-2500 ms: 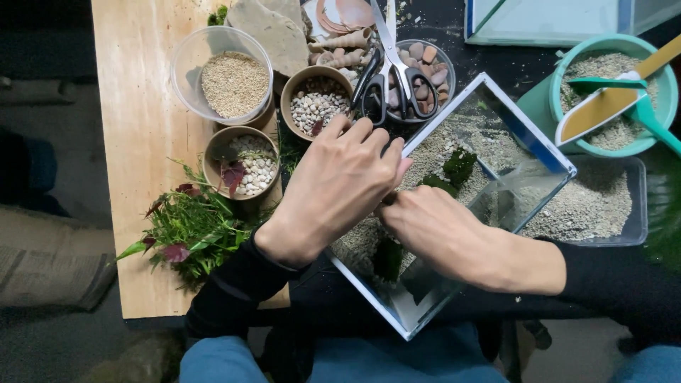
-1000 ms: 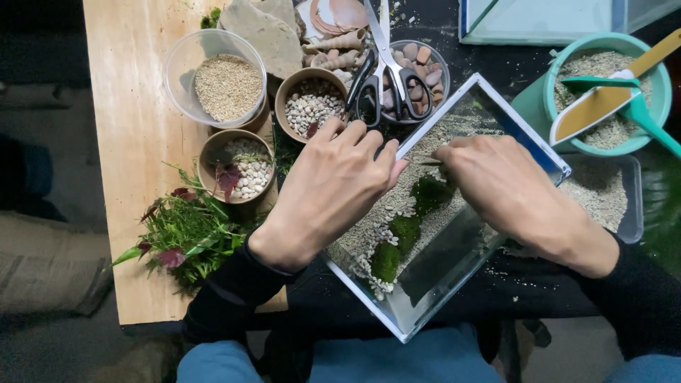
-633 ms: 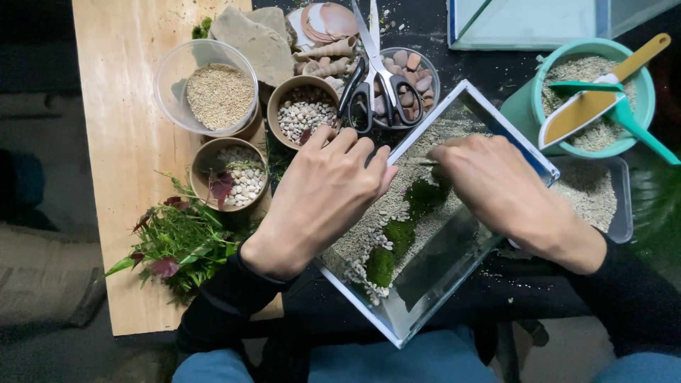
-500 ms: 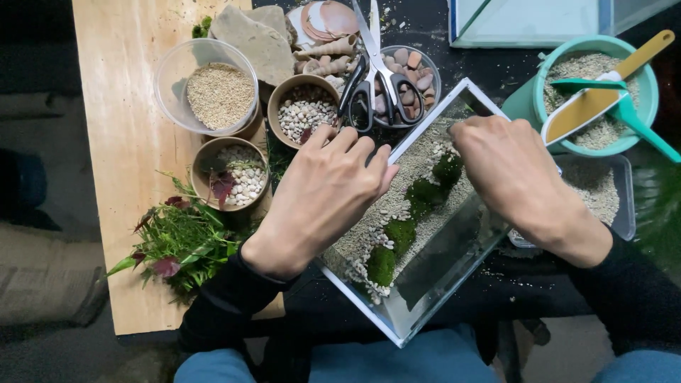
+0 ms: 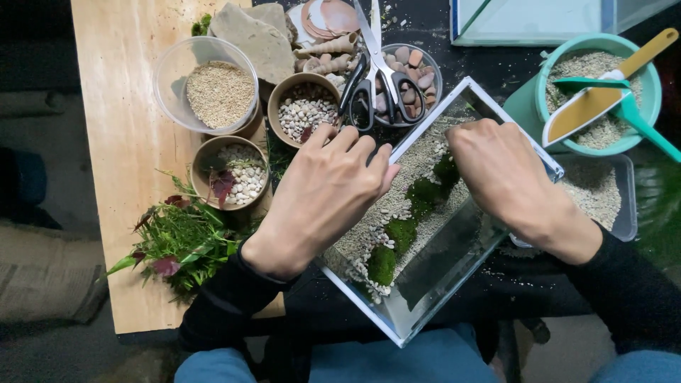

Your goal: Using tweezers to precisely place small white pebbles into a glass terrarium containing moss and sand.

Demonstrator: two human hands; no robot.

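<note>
Since earlier, right hand (image 5: 507, 177) moved to the glass tank's (image 5: 454, 273) far rim, fingers curled, grip unclear; left hand (image 5: 323, 198) rests flat, released, beside gritty gravel and moss clumps (image 5: 401, 230).

I see a pale wooden board (image 5: 120, 142) at nine o'clock, bearing a clear bowl of grain (image 5: 207, 84), two brown bowls of pebbles (image 5: 230, 172) and a bunch of green sprigs (image 5: 181, 237). At twelve and three o'clock, a dark tabletop (image 5: 496, 67) carries scissors (image 5: 376, 71), a teal bucket (image 5: 599, 92) and the glass tank (image 5: 433, 213).
</note>
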